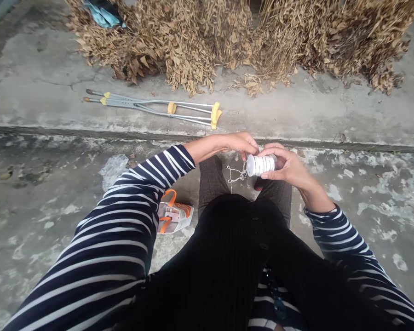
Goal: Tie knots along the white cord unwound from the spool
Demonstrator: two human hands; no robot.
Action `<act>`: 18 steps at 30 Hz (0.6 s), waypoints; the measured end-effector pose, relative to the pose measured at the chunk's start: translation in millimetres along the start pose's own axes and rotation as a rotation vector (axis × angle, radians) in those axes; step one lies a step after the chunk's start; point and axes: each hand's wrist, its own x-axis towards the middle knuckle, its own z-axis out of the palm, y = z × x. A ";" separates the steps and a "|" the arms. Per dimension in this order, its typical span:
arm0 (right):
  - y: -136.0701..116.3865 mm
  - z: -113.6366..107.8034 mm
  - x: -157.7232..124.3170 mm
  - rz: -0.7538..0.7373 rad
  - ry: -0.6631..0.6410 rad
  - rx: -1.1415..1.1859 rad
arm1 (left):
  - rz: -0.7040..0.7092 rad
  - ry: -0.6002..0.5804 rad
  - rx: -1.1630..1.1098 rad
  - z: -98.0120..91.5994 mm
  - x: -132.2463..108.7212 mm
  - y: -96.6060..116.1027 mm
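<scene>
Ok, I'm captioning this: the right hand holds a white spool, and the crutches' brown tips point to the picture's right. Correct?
Not quite: the brown tips of the crutches point to the picture's left, as the head view shows. The right hand does hold a white spool.

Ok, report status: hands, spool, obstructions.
Right hand holding white spool. Left hand at its edge, grip unclear. Loose string dangling by spool's end. Crutches lying apart from both hands.
</scene>
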 end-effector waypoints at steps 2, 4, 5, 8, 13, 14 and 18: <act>2.4 -0.1 -0.5 0.002 0.016 -0.013 | -0.019 -0.052 -0.038 0.9 3.4 -4.4; 3.9 0.7 -1.1 0.013 0.008 -0.004 | -0.049 -0.088 -0.088 2.7 5.8 -11.0; 4.5 1.3 -1.5 0.014 0.000 0.012 | -0.067 -0.096 -0.116 4.2 6.3 -15.0; 7.9 2.8 -3.2 0.036 -0.014 0.075 | -0.109 -0.089 -0.222 10.7 5.4 -28.1; 19.5 2.7 -4.2 0.060 0.128 0.118 | -0.043 -0.031 -0.383 24.3 0.9 -44.4; 21.1 2.7 -4.2 0.062 0.149 0.106 | -0.019 -0.018 -0.403 26.4 0.7 -46.2; 21.3 4.0 -5.4 0.083 0.153 -0.010 | 0.040 0.014 -0.444 30.3 2.0 -50.1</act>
